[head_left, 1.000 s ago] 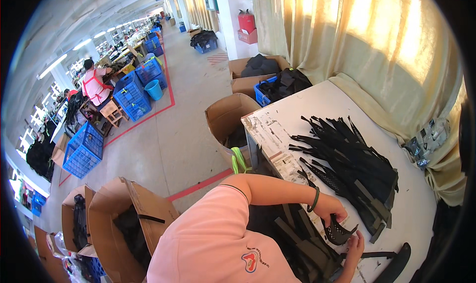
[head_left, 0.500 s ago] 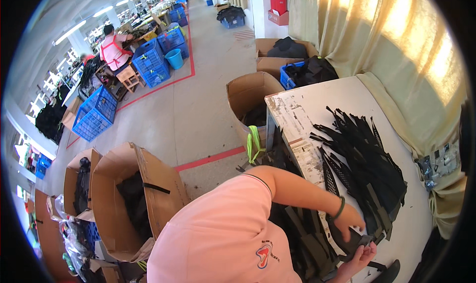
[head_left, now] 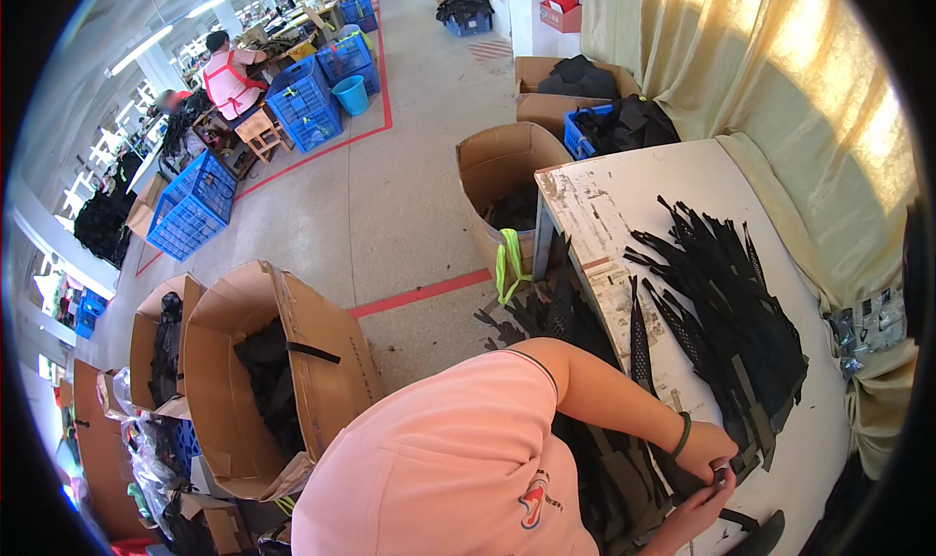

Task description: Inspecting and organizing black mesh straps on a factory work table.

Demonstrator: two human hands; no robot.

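My left hand, with a dark green band on its wrist, is closed at the near part of the white table. Its fingertips meet those of my right hand, which comes in from below. Between them is a small dark piece of fabric, mostly covered by the fingers. A fanned pile of black fabric pieces, some mesh with narrow strip ends, lies just beyond my hands. More dark fabric strips hang at the table's left edge, under my left forearm. A black curved object lies near my right hand.
The white table has a worn left edge. Cardboard boxes with dark fabric stand to the left; another box stands past the table. A beige curtain hangs at right. A co-worker sits far off beside blue crates.
My left hand's fingers, spread apart before, have closed and come together with my right fingertips over the dark piece. The whole view has shifted slightly.
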